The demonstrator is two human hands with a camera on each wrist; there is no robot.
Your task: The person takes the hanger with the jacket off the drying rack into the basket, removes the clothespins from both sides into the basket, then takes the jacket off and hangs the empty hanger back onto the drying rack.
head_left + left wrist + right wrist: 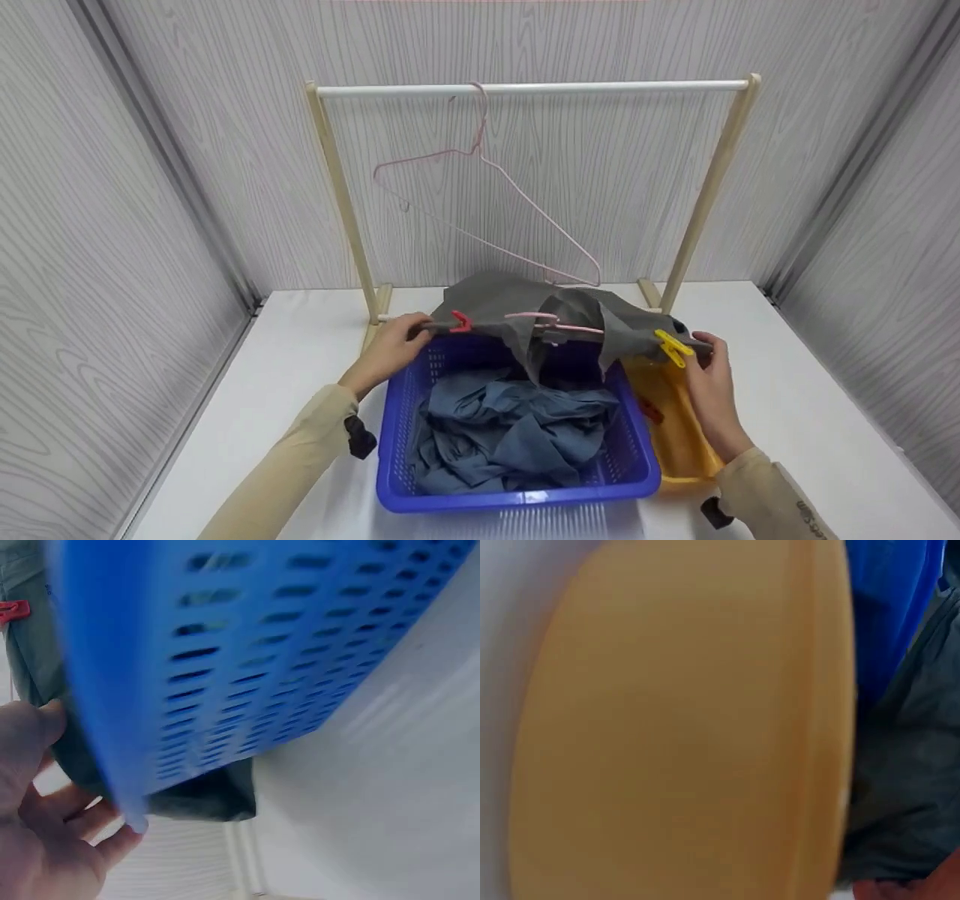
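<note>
A grey garment (pixel 495 300) spreads across the back of the blue basket, with part of a pink hanger (pixel 577 328) showing at its middle. My left hand (pixel 391 347) pinches its left end between thumb and fingers, beside a red clothespin (pixel 460 322) clipped there. At the opposite end my right hand (pixel 711 382) pinches the cloth, close to a yellow clothespin (pixel 673 348). In the left wrist view, the left hand (pixel 45 817) holds the cloth behind the basket's rim. Only a bit of the right hand (pixel 922 886) shows in the right wrist view.
Crumpled blue-grey cloth (pixel 517 427) lies in the blue basket (pixel 517 498). To its right, a yellow basin (pixel 686 457) contains a red clothespin (pixel 651 410). Behind stands a rack with a white bar (pixel 600 87), from which another pink hanger (pixel 536 206) hangs.
</note>
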